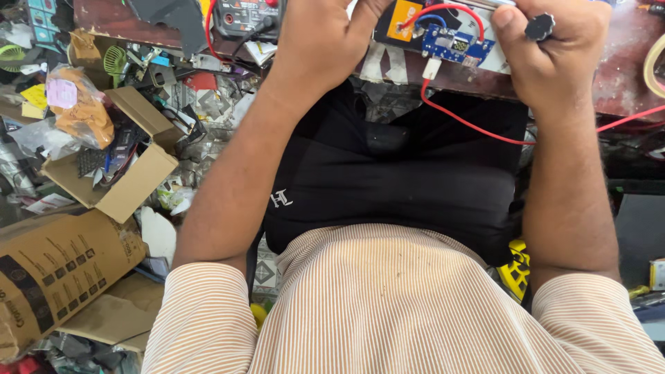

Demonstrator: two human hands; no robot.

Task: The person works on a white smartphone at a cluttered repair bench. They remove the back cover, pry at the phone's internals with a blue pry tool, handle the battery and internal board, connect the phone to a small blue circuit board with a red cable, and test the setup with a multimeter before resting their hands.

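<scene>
The person is leaning over the worn dark red counter, with both bare forearms reaching up toward 12 o'clock. The left hand is sitting at about 11 o'clock, its fingers curled inward and pressing near the edge of a small blue circuit board fitted with a tiny display; what exactly the fingers are gripping cannot be told, since the fingertips are running out of the top of the view. The right hand is sitting at about 1 o'clock, closed into a fist around a tool with a round black knurled knob that is sticking out between thumb and forefinger. The blue board is lying between the 2 hands, just beside a yellow-faced black module. A thin red wire is looping from the board down over the counter edge and trailing away toward 3 o'clock. A black and red meter is resting on the counter to the left of the left hand. At 9 o'clock an open brown cardboard box full of small parts is sitting amid clutter on the floor, with an orange cloth in a clear plastic bag just above it.
</scene>
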